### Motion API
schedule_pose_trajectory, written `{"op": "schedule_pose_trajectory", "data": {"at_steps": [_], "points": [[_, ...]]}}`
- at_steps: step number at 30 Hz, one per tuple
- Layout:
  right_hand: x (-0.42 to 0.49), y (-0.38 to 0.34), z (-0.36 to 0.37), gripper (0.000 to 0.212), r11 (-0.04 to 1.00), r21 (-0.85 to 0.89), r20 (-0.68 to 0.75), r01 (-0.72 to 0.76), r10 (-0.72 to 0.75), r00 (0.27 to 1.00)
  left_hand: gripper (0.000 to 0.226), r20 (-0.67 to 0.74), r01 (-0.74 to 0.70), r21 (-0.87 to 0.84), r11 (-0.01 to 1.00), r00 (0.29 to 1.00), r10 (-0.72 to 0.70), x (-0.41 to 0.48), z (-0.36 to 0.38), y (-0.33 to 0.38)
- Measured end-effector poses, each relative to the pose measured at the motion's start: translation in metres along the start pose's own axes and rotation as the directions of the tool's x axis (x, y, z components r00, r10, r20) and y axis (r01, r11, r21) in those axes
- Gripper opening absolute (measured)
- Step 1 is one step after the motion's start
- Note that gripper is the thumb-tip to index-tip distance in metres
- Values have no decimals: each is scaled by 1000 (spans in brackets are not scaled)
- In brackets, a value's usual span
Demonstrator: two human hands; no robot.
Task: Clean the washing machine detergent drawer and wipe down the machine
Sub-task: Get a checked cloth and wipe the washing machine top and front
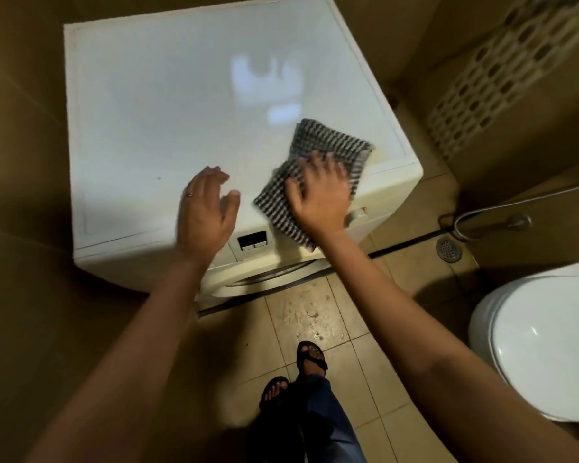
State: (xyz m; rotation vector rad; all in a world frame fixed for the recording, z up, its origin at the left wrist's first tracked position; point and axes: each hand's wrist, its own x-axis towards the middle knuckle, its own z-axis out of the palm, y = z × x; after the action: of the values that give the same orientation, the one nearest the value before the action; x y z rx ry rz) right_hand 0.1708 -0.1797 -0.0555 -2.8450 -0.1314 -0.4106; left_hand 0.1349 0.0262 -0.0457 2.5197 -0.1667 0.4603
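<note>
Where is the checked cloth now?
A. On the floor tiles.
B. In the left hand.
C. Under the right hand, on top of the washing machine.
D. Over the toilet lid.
C: the right hand presses with spread fingers on the checked cloth, which lies on top of the washing machine; the left hand holds nothing.

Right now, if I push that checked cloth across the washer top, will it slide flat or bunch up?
Probably floppy: the checked cloth droops over the front edge. It likely slides easily on the glossy machine top, but may bunch beyond the flat right hand.
</note>
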Motion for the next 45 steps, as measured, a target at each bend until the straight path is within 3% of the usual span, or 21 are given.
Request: {"op": "schedule_pose_trajectory", "data": {"at_steps": [3, 5, 7, 9, 12, 15, 19, 22, 27, 34, 36, 41, 45], "points": [[-8, 18, -1, 70, 920, -103, 139, 377, -362, 922, 37, 27, 19, 39, 999, 999, -20, 15, 24, 28], [-3, 52, -9, 70, 852, -100, 233, 514, -482, 845, 37, 39, 29, 62, 998, 999, -31, 16, 31, 34], [8, 86, -24, 70, 890, -81, 300, 449, -408, 862, 35, 12, 31, 47, 998, 999, -32, 15, 33, 32], [18, 122, -40, 68, 966, -76, 330, 245, -208, 921, 32, 4, 38, 25, 999, 999, -38, 15, 32, 29], [30, 170, -61, 64, 1000, -11, 288, -2, 5, 958, 32, 35, 33, 35, 999, 999, -35, 16, 31, 32], [46, 176, -60, 64, 985, -16, 320, -174, 169, 932, 32, 49, 42, 37, 998, 998, -44, 16, 29, 35], [67, 137, -43, 71, 895, -129, 319, -427, 446, 836, 36, 73, 70, 54, 996, 995, -74, 18, 28, 35], [80, 102, -34, 75, 898, -173, 319, -406, 441, 839, 38, 90, 93, 63, 994, 991, -98, 19, 27, 37], [86, 48, -22, 76, 980, -133, 400, -150, 192, 896, 45, 108, 171, 5, 985, 979, -170, 19, 23, 42], [47, -9, -11, 77, 970, 31, 495, 241, -225, 840, 37, 49, 331, -163, 930, 944, -327, 23, 13, 40], [41, -1, -12, 80, 958, 58, 496, 281, -272, 825, 40, 37, 343, -186, 921, 939, -342, 23, 8, 40], [57, 27, -20, 95, 998, -59, 454, 6, 22, 891, 52, 6, 373, -183, 909, 926, -379, 28, 7, 35], [96, 31, -15, 103, 984, -124, 441, -130, 172, 881, 45, -49, 375, -174, 911, 920, -388, 35, 1, 19]]}}
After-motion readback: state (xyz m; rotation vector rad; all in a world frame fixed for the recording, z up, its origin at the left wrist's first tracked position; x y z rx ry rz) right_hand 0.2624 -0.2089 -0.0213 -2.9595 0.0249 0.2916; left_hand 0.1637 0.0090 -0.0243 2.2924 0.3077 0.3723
